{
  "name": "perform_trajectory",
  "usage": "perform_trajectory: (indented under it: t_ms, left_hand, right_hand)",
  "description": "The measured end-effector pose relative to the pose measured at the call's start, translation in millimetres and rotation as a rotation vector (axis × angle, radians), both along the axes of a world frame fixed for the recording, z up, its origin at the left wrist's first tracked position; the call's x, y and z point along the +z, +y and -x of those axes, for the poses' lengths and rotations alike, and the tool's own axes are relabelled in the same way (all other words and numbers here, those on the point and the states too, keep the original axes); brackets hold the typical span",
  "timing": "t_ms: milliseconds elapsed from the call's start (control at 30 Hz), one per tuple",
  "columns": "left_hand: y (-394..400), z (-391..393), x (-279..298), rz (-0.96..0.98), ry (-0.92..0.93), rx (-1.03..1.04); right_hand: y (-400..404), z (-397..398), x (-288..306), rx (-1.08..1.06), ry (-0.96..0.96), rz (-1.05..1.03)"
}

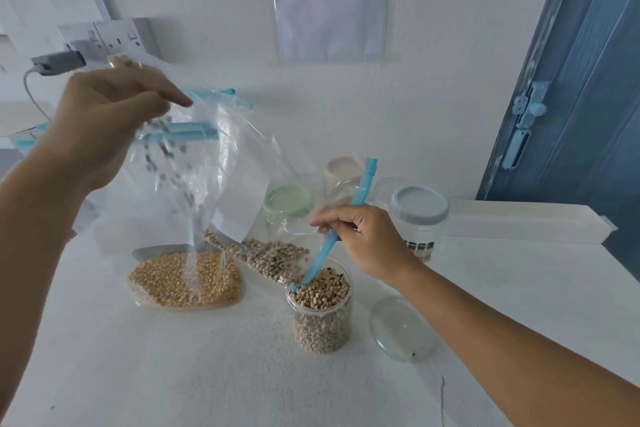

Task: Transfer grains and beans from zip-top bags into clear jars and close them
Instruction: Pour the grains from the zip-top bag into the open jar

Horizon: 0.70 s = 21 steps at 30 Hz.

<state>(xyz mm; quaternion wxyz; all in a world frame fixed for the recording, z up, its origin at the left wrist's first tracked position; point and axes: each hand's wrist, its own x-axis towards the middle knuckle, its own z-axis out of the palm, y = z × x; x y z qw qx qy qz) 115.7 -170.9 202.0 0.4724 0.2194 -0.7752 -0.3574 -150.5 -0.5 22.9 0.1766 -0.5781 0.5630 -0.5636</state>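
My left hand (100,125) holds up the bottom of a clear zip-top bag (221,184), tilted so black-eyed beans (273,258) slide toward its mouth. My right hand (360,236) grips the bag's blue zip edge (343,222), whose lower end dips into an open clear jar (320,308) nearly full of the same beans. The jar's clear lid (401,328) lies flat on the table to its right. A second bag of yellow beans (185,279) lies on the table behind the lifted bag.
Three lidded jars stand at the back: a green-lidded one (287,204), a pink-lidded one (344,168) and a grey-lidded one (419,208). A long white box (526,220) lies at right near a blue door (588,80). Wall sockets with a plugged charger (59,62) are at left.
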Motion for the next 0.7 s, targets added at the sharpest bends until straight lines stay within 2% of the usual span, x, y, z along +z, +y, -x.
perform_trajectory:
  t_ms: [100,233,533,700]
  left_hand:
    - [2.5,-10.3,-0.2,0.042,-0.137,-0.053]
    - [7.1,-16.0,-1.2,0.115,-0.311,-0.007]
    - [23.8,-8.3,-9.8,0.23,-0.38,0.031]
    - [28.0,-2.6,-15.4,0.295,-0.415,0.064]
  right_hand:
    - [-0.5,0.3,-2.9,-0.013,-0.02,-0.019]
    - [-2.1,0.3,-4.8,-0.024,-0.027,-0.035]
    - [-1.9,-1.3,-8.7,-0.037,-0.041,-0.056]
    - [0.4,-3.4,-10.9,-0.019,-0.224,-0.086]
